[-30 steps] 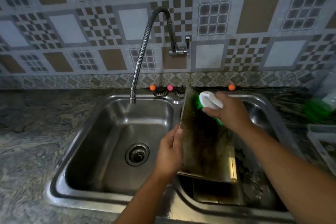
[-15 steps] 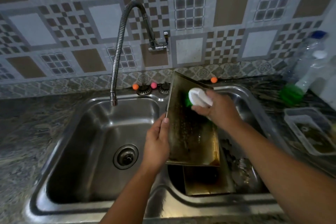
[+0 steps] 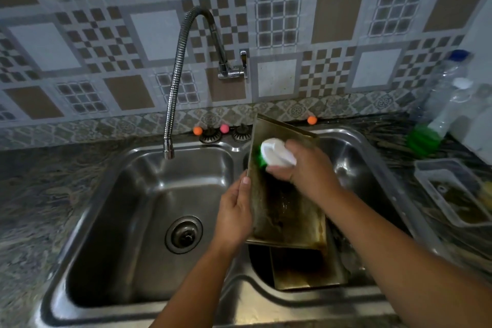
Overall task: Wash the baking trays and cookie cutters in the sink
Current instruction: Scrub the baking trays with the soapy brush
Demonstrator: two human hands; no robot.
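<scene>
**Scrubbing a Dirty Tray**

The person is in the scrubbing step. The left hand grips the left edge of the tray, thumb on top and fingers curled round the rim. The right hand wraps around a brush with a white top and green bristles, and presses it on the tray near the far end.

The tray is over the right bowl of the sink. It is tilted, with its near end low and its far end lifted up toward the wall. Its long side runs from the person to the wall. The dirty inside faces up. Brown stains sit in the middle of it.

A second tray lies under it in the same bowl.

I think the brush needs to go down over the dark stains next, with a firm push. The tap hangs over the left bowl, and no water runs.
</scene>
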